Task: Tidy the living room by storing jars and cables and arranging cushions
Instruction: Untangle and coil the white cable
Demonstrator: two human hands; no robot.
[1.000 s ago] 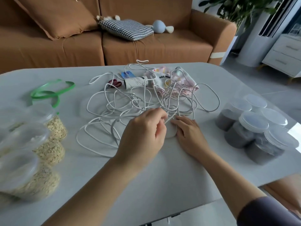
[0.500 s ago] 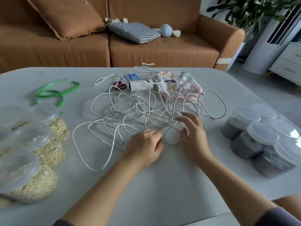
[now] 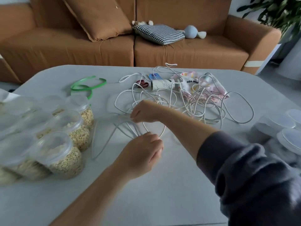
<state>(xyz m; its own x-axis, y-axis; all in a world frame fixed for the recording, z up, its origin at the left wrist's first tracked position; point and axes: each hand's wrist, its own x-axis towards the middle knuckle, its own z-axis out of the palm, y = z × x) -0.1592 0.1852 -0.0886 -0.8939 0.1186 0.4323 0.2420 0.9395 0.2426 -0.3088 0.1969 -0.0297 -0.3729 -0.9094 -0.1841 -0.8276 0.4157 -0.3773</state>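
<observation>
**A:** What has just changed with the long white cable (image 3: 193,103)?

**B:** Half a second ago both hands sat side by side at the near edge of the tangle. Now the right hand (image 3: 145,111) has crossed to the left, with its sleeved forearm above the pile. It has drawn several strands toward the clear plastic jars of oats (image 3: 65,160). Those strands are blurred.

**A:** And each grip?

**B:** The right grip is curled, pinching strands at the fingertips. The left hand (image 3: 143,149), nearer, is clenched on the cable too. A loop runs between the two hands.

**A:** Where does the cable lie?

**B:** Most of it is heaped loosely on the far middle of the grey desk (image 3: 162,190). It drapes over a printed cloth pouch (image 3: 210,86) and a white paper tube (image 3: 162,84), beside red-handled scissors (image 3: 143,84). Only the near part is in hand.

**A:** What does that mean for the tidying?

**B:** I judge that coiling has only begun, since most of the tangle is still to be gathered. The oat jars on the left and the clear lidded jars (image 3: 286,139) on the right stand where they stood before. The plain brown cushion (image 3: 101,18) and the checked cushion (image 3: 159,34) lie as before on the brown sofa (image 3: 187,53).

**A:** Anything else different?

**B:** The view has swung left, so the oat jars loom larger. The green ribbon (image 3: 88,86) has not moved.
</observation>
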